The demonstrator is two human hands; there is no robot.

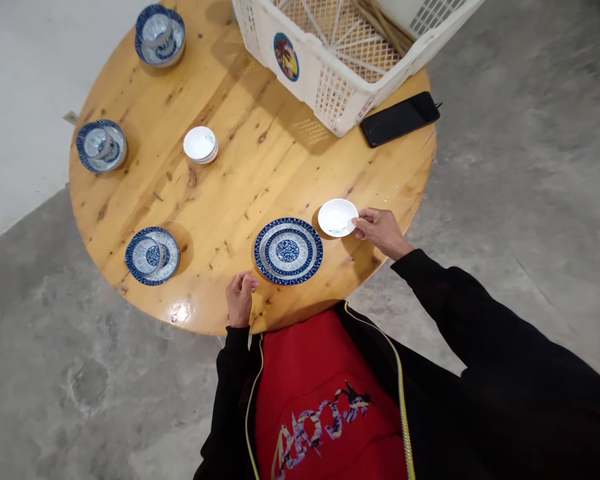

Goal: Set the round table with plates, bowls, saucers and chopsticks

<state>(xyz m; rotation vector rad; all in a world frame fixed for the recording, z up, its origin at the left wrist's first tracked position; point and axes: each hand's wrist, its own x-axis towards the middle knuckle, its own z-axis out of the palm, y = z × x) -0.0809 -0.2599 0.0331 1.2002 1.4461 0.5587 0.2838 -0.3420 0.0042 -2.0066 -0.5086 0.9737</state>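
My right hand (381,230) pinches the right rim of a small white bowl (336,216), which is over the table just right of a blue-and-white patterned plate (289,251). Whether the bowl touches the tabletop I cannot tell. The plate looks like a smaller one stacked on a larger one. My left hand (241,297) rests by the table's near edge, lower left of the plate; its fingers are curled with nothing visible in them. Farther off, a short stack of small white bowls (200,145) stands on the table.
Three sets of blue-patterned dishes with a clear cup on each stand along the left side: near (169,273), middle (83,148) and far (145,53). A white plastic basket (307,80) holding brown sticks and a black phone (401,120) lie on the round wooden table (215,220).
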